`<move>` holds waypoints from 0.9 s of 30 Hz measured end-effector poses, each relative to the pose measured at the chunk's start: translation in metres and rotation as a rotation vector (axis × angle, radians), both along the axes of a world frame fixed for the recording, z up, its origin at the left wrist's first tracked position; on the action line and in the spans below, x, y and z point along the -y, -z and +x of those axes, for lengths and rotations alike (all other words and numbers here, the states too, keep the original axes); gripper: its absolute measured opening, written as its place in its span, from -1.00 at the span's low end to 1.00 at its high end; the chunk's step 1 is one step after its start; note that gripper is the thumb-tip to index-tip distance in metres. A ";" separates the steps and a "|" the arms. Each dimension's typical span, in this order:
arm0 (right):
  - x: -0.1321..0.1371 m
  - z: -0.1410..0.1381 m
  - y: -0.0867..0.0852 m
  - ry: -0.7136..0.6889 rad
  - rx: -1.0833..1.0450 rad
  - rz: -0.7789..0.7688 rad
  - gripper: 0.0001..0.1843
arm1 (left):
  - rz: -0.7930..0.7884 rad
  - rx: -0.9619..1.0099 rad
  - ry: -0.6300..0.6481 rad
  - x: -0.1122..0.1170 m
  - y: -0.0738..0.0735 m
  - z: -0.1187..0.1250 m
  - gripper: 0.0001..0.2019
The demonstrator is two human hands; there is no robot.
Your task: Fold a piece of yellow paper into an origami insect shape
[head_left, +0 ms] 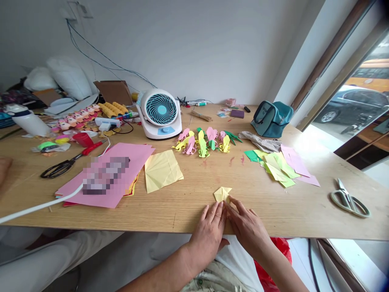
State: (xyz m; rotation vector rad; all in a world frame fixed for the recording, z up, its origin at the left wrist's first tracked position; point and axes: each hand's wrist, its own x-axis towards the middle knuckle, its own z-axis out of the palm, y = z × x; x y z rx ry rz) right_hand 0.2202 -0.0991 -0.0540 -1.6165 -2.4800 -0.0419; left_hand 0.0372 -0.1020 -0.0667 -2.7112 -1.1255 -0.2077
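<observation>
A small piece of folded pale yellow paper [222, 194] lies on the wooden table near its front edge. My left hand [209, 224] rests on the paper's near part, its fingers close together and holding it down. From the right, my right hand [246, 219] presses the same piece with bent fingers. The two hands touch at the fingertips, and they cover the paper's near end. To the left, a larger creased yellow sheet [164, 170] lies flat. Beyond the hands stand several folded paper figures [201, 142] in pink, yellow and green.
Green, yellow and pink paper pieces [278, 166] and silver scissors [349, 200] lie to the right. Left are a pink paper stack [138, 156], red-and-black scissors [71, 160] and a white cable [39, 211]. Behind stand a fan [161, 113] and a teal bag [272, 119].
</observation>
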 end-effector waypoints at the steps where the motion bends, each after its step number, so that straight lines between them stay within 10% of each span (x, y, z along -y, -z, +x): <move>1: 0.000 0.000 0.001 -0.002 -0.003 0.007 -0.42 | 0.007 -0.005 -0.004 0.000 0.001 0.000 -0.24; 27: 0.001 -0.008 -0.006 0.029 0.019 -0.061 -0.55 | -0.073 0.091 -0.019 -0.003 -0.007 0.002 -0.30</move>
